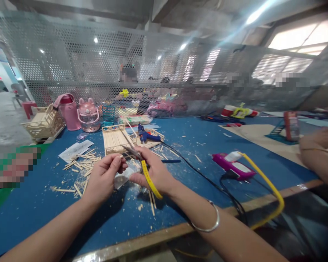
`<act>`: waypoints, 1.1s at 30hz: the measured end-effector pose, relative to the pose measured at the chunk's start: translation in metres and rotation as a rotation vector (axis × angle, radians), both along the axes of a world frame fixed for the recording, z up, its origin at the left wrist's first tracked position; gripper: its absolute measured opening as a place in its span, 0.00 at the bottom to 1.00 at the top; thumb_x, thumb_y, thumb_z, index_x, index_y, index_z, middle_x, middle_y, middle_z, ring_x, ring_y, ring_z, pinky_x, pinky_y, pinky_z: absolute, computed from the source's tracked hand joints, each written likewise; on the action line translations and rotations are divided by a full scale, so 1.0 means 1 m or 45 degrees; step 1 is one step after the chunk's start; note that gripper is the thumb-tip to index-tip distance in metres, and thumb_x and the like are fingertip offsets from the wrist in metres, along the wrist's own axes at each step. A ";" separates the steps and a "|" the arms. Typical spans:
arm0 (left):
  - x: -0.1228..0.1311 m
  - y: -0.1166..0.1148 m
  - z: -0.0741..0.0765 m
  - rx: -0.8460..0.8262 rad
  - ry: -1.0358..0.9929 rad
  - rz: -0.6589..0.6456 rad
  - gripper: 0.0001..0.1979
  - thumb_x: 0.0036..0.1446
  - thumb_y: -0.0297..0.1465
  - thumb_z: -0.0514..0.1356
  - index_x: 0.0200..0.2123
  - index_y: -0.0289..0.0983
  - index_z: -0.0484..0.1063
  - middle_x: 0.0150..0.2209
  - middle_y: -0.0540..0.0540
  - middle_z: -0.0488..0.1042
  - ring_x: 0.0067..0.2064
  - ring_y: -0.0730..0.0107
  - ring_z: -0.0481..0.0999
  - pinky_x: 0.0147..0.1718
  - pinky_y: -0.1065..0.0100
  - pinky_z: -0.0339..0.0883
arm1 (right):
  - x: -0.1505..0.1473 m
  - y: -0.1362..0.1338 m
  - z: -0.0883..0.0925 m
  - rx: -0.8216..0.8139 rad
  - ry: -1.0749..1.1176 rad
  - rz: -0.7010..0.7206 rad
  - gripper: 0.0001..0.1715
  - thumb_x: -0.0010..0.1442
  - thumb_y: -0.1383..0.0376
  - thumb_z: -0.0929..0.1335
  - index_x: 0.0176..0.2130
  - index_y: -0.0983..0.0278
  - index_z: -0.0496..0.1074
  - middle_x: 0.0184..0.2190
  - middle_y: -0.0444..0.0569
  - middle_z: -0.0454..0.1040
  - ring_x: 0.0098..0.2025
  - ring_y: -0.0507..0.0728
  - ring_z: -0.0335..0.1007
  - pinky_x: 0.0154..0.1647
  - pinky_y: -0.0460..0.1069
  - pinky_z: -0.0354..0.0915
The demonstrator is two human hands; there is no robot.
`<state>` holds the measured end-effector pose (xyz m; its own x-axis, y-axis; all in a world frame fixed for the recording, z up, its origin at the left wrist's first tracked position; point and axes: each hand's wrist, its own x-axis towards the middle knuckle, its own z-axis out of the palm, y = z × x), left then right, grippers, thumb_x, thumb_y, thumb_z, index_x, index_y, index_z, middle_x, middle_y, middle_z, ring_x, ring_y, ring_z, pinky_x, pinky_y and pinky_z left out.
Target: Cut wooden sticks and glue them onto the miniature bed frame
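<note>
My right hand (154, 169) is wrapped round yellow-handled scissors (151, 183), whose grey blades point up and left over the table. My left hand (105, 174) is closed in a pinch beside the blades; a tiny pale bit shows at its fingertips, too small to name. Just beyond both hands stands a small frame of wooden sticks (114, 140) with low rails. A blue glue gun (146, 134) rests to its right. Cut wooden sticks (84, 163) and crumbs lie scattered left of my left hand. Under my hands is a clear plastic scrap (123, 178).
On the blue table (186, 196), a pink bottle (69, 112) and a pink-lidded jug (89, 116) stand at the back left near stick-built baskets (42, 123). A purple power strip (233, 167) with cables sits right. Another person's arm (319, 153) is at far right. Perforated metal panel (98, 65) behind.
</note>
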<state>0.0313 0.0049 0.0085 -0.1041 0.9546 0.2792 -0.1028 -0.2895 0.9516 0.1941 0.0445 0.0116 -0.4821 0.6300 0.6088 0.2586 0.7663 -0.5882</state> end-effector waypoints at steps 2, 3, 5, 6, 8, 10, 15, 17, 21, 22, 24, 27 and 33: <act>-0.001 0.000 0.000 0.051 0.026 0.033 0.17 0.49 0.45 0.61 0.29 0.35 0.72 0.24 0.48 0.73 0.27 0.71 0.70 0.28 0.70 0.64 | -0.001 0.001 -0.002 0.075 -0.073 0.021 0.36 0.44 0.49 0.73 0.48 0.61 0.62 0.44 0.52 0.68 0.46 0.60 0.64 0.47 0.57 0.61; -0.001 -0.001 -0.001 0.080 0.047 0.043 0.16 0.50 0.44 0.61 0.29 0.35 0.73 0.24 0.49 0.72 0.27 0.72 0.69 0.28 0.71 0.64 | -0.001 0.002 -0.003 0.097 -0.099 0.031 0.37 0.43 0.49 0.73 0.49 0.61 0.62 0.44 0.52 0.68 0.46 0.60 0.64 0.47 0.57 0.61; -0.002 -0.001 0.000 0.140 0.098 0.063 0.14 0.52 0.42 0.60 0.29 0.36 0.72 0.23 0.50 0.71 0.26 0.73 0.68 0.27 0.72 0.63 | -0.002 0.002 -0.004 0.130 -0.140 0.042 0.38 0.43 0.49 0.73 0.49 0.61 0.62 0.44 0.52 0.68 0.45 0.59 0.64 0.47 0.56 0.60; -0.002 -0.001 0.000 0.163 0.129 0.072 0.13 0.53 0.41 0.59 0.29 0.36 0.72 0.23 0.50 0.71 0.25 0.73 0.67 0.26 0.72 0.62 | -0.003 0.001 -0.005 0.143 -0.157 0.043 0.38 0.43 0.49 0.73 0.49 0.61 0.62 0.43 0.52 0.68 0.45 0.59 0.64 0.47 0.55 0.60; -0.002 -0.002 0.001 0.192 0.205 0.077 0.11 0.55 0.38 0.58 0.27 0.36 0.71 0.22 0.51 0.69 0.25 0.73 0.67 0.26 0.73 0.61 | -0.003 0.001 -0.005 0.167 -0.177 0.044 0.38 0.43 0.48 0.73 0.48 0.62 0.63 0.43 0.52 0.68 0.44 0.59 0.63 0.46 0.55 0.61; -0.003 -0.002 0.002 0.211 0.274 0.062 0.10 0.56 0.35 0.57 0.26 0.36 0.71 0.22 0.51 0.69 0.25 0.73 0.67 0.27 0.73 0.61 | -0.003 0.000 -0.005 0.179 -0.178 0.054 0.39 0.43 0.47 0.73 0.49 0.63 0.63 0.42 0.52 0.68 0.44 0.59 0.63 0.46 0.55 0.61; -0.003 -0.003 0.002 0.228 0.330 0.026 0.10 0.57 0.33 0.55 0.27 0.36 0.71 0.22 0.51 0.69 0.26 0.73 0.68 0.28 0.72 0.61 | -0.002 0.000 -0.005 0.214 -0.169 0.078 0.38 0.44 0.46 0.72 0.49 0.62 0.62 0.42 0.51 0.68 0.43 0.58 0.63 0.46 0.54 0.61; -0.003 -0.003 0.001 0.226 0.325 0.010 0.10 0.57 0.33 0.55 0.27 0.36 0.71 0.22 0.50 0.69 0.26 0.72 0.68 0.28 0.72 0.61 | -0.003 0.000 -0.005 0.226 -0.154 0.090 0.38 0.45 0.46 0.71 0.49 0.62 0.62 0.42 0.51 0.68 0.43 0.58 0.63 0.45 0.54 0.61; -0.002 -0.004 0.001 0.229 0.303 -0.014 0.10 0.57 0.33 0.55 0.27 0.35 0.72 0.23 0.50 0.69 0.26 0.73 0.68 0.28 0.73 0.61 | -0.004 0.000 -0.007 0.202 -0.137 0.099 0.38 0.46 0.44 0.70 0.48 0.64 0.62 0.39 0.51 0.68 0.40 0.57 0.64 0.42 0.53 0.62; -0.002 -0.005 0.001 0.240 0.308 -0.014 0.11 0.57 0.33 0.54 0.27 0.35 0.72 0.22 0.50 0.69 0.26 0.73 0.68 0.28 0.73 0.61 | -0.004 0.000 -0.008 0.209 -0.133 0.097 0.38 0.46 0.43 0.69 0.48 0.64 0.63 0.38 0.51 0.68 0.39 0.57 0.64 0.42 0.53 0.62; -0.001 -0.006 0.000 0.263 0.326 -0.002 0.11 0.58 0.32 0.54 0.26 0.35 0.71 0.22 0.51 0.68 0.26 0.74 0.67 0.27 0.73 0.61 | -0.005 -0.001 -0.008 0.233 -0.130 0.087 0.38 0.46 0.42 0.68 0.47 0.64 0.64 0.37 0.50 0.68 0.38 0.56 0.64 0.42 0.52 0.62; 0.000 -0.007 0.000 0.275 0.344 0.020 0.12 0.57 0.32 0.54 0.25 0.35 0.70 0.21 0.51 0.68 0.26 0.74 0.67 0.27 0.74 0.61 | -0.005 -0.001 -0.009 0.255 -0.134 0.043 0.39 0.45 0.39 0.66 0.45 0.64 0.66 0.35 0.50 0.68 0.36 0.56 0.63 0.40 0.51 0.62; 0.003 -0.009 0.001 0.284 0.350 0.050 0.13 0.57 0.32 0.53 0.23 0.34 0.70 0.21 0.50 0.68 0.25 0.74 0.67 0.26 0.74 0.62 | -0.009 -0.004 -0.008 0.277 -0.089 0.081 0.34 0.47 0.38 0.64 0.37 0.64 0.69 0.30 0.47 0.69 0.32 0.54 0.63 0.38 0.49 0.61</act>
<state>0.0340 -0.0046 0.0098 -0.0318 0.8639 0.5027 0.1639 -0.4916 0.8552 0.1852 0.0410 0.0036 -0.5625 0.4548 0.6904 0.2402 0.8890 -0.3899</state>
